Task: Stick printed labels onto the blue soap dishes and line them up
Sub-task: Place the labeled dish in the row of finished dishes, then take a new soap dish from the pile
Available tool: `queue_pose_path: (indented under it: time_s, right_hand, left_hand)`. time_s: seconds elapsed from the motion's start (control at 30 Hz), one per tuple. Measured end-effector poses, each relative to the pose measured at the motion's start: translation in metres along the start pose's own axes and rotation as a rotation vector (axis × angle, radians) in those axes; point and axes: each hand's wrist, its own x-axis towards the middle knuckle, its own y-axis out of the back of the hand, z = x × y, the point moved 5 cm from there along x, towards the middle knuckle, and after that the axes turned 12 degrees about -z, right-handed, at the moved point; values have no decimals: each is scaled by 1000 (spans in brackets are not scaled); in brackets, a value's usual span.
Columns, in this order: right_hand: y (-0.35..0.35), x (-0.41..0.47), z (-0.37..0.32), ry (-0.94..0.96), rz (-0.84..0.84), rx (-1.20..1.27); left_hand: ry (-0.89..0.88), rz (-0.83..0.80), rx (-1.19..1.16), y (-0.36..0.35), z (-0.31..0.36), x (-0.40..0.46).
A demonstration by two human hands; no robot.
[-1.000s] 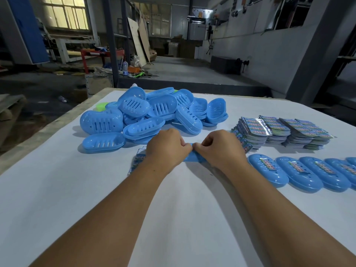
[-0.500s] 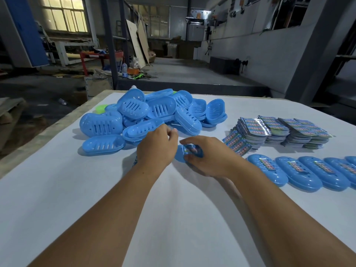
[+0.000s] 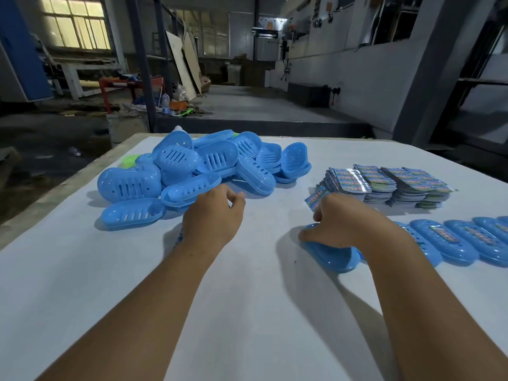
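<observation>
Head view: both forearms reach forward over the white worktop (image 3: pixel 247 312). The right hand (image 3: pixel 349 221) lies palm down on a blue soap dish (image 3: pixel 330 254), fingers curled over its far edge and gripping it, at the left end of the row of labelled dishes (image 3: pixel 456 243). The left hand (image 3: pixel 214 213) hovers just right of the heap of unlabelled dishes (image 3: pixel 198 169), fingers loosely curled, holding nothing. The label stacks (image 3: pixel 390 185) sit behind the row. Half a second ago both hands met at the dish near the heap; since then the right hand has carried it toward the row and the left has let go.
</observation>
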Motion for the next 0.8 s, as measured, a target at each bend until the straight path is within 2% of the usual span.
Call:
queue_pose_path:
  time_s: [0.4, 0.53, 0.67, 0.8]
  right_hand:
    - [1, 7, 24, -57, -40, 37]
    - [0, 10, 10, 46, -9, 85]
    - [-6, 11, -17, 230, 41, 155]
    - [-13, 12, -34, 333, 93, 197]
  left_hand:
    - [-27, 2, 48, 5, 3, -4]
    - [-74, 70, 151, 14, 7, -6]
    - [-156, 277, 271, 39, 7, -6]
    - [-9, 186, 524, 45, -11, 2]
